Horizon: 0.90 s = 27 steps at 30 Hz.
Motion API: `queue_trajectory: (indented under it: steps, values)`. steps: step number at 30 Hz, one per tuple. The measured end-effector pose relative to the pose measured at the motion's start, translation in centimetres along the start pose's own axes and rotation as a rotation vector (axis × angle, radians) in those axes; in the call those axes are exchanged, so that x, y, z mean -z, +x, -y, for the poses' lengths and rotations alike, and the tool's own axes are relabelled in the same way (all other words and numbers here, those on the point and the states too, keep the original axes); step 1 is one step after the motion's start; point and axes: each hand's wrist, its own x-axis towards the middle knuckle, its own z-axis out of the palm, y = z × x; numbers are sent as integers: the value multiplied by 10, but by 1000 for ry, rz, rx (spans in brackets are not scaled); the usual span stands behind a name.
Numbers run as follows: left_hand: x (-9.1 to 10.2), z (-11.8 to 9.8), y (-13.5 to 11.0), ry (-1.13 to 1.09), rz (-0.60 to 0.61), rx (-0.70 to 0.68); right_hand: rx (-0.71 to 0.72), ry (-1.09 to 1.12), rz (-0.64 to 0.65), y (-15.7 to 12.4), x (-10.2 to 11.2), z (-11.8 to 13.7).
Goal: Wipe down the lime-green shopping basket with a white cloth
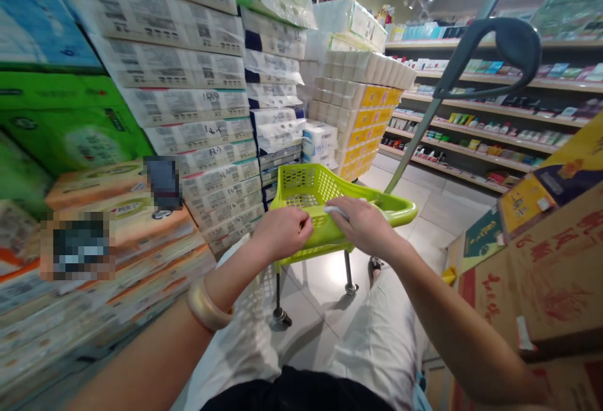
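1. Toilet-paper packs (pixel 211 109) stacked along the left; store shelves (pixel 471 115) on the right.
2. Green wheeled basket (pixel 306 188) directly ahead, rim under both hands.
3. Left hand (pixel 282 232) closed on rim (bracelet (pixel 207 304) on wrist).
4. Right hand (pixel 362 225) closed on rim, over white cloth (pixel 335 212).

left hand (pixel 282 232), right hand (pixel 360 225) | both gripping green shopping cart rim (pixel 400 213) | toilet paper stacks (pixel 276 65) ahead

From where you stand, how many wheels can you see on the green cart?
2: one wheel under the left leg, one wheel under the right leg of the green cart. More may be hidden.
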Motion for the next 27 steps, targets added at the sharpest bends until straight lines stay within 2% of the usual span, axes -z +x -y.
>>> queue_trajectory:
  steps: [3, 6, 11, 16, 20, 24, 27]
  values:
    - [-1, 3, -4, -53, -9, 12, 154, 37, -1, 2, -5, 19]
    - [-1, 7, -9, -99, -26, 5, 182, 21, -14, 0, -10, 26]
    - [-3, 14, -14, -115, -54, -12, 139, 5, -87, -10, -11, 17]
    - [-1, 20, -16, -133, -20, -26, -32, -116, -214, -31, -14, 13]
    - [2, 25, -18, -137, 18, -22, -133, -161, -307, -40, -29, 39]
    - [6, 35, -22, -109, 48, -26, -59, -115, -344, -32, -46, 72]
    - [8, 44, -24, -88, 52, -37, 0, -82, -338, -29, -50, 75]
